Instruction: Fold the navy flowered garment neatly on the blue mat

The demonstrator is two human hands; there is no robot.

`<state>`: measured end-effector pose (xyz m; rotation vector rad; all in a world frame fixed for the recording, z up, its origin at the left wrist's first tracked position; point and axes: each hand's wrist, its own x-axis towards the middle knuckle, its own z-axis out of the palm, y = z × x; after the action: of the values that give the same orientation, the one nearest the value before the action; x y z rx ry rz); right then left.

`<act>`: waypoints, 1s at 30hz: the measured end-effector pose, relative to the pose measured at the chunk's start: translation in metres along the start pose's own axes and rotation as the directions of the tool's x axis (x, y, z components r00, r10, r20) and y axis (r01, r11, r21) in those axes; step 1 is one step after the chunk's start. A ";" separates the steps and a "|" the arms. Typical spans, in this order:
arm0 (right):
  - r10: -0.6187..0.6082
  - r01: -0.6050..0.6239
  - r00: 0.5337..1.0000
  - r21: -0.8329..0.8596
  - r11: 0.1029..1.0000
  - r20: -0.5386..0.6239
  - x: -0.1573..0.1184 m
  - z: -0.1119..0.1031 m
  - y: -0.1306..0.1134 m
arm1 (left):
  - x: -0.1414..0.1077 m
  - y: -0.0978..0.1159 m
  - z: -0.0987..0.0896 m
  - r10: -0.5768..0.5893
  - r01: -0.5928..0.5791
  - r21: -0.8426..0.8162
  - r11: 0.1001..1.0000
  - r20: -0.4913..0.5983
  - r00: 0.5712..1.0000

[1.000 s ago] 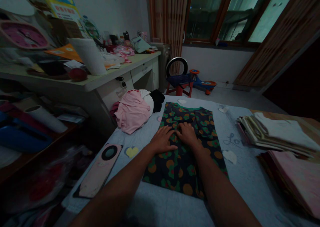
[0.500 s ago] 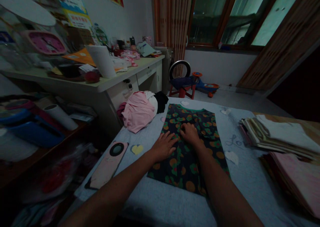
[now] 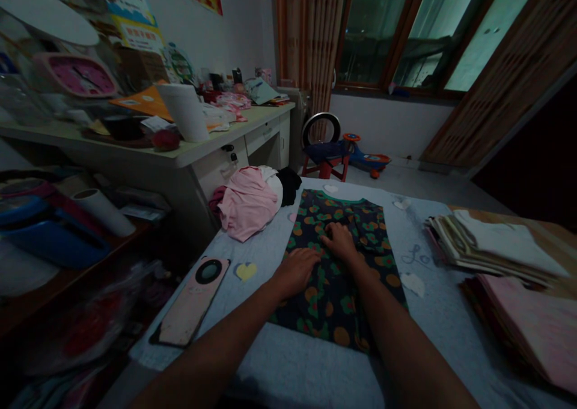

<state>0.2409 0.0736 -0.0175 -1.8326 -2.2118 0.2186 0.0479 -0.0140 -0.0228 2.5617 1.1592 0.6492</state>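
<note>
A dark shirt (image 3: 336, 307) with green and orange floral print lies on the pale blue bed cover, its green-trimmed neckline at the far end. On its left side rests my left hand (image 3: 298, 269), fingers drawn together and bent down against the fabric. My right hand (image 3: 341, 242) is closer to the middle of the shirt, its fingers curled onto the cloth as if pinching it. Both sets of fingertips are partly hidden. Small wrinkles run through the fabric around the right hand.
A pink phone (image 3: 193, 304) lies at the left edge of the bed cover (image 3: 265, 361). Beyond it is a heap of pink clothing (image 3: 250, 202). Folded stacks, one topped white (image 3: 500, 238) and one pink (image 3: 523, 319), sit at right. A desk (image 3: 189, 154) stands along the left.
My left hand's fingers have gone from spread flat to drawn together and bent on the shirt. My right hand stays curled in nearly the same place. The view has shifted slightly.
</note>
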 end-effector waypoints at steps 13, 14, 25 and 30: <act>-0.126 0.123 0.992 -0.155 0.980 -0.007 -0.027 -0.015 -0.027 | -0.005 0.004 -0.007 0.005 -0.005 0.027 1.000 -0.014 1.000; -0.151 0.151 0.988 -0.141 0.979 0.009 -0.032 -0.015 -0.028 | -0.005 0.003 -0.007 0.013 -0.013 0.029 0.999 -0.011 1.000; -0.066 0.067 0.998 -0.138 0.988 0.016 -0.036 -0.006 -0.027 | -0.019 0.012 -0.008 -0.034 0.023 0.133 0.991 0.082 0.996; -0.105 0.116 0.989 -0.116 0.986 0.100 -0.044 -0.010 -0.029 | -0.037 0.014 -0.006 -0.158 0.147 0.218 0.965 0.032 0.987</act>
<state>0.2236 0.0246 -0.0043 -1.7869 -2.4330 0.1543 0.0321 -0.0508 -0.0228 2.6088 1.4652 0.4446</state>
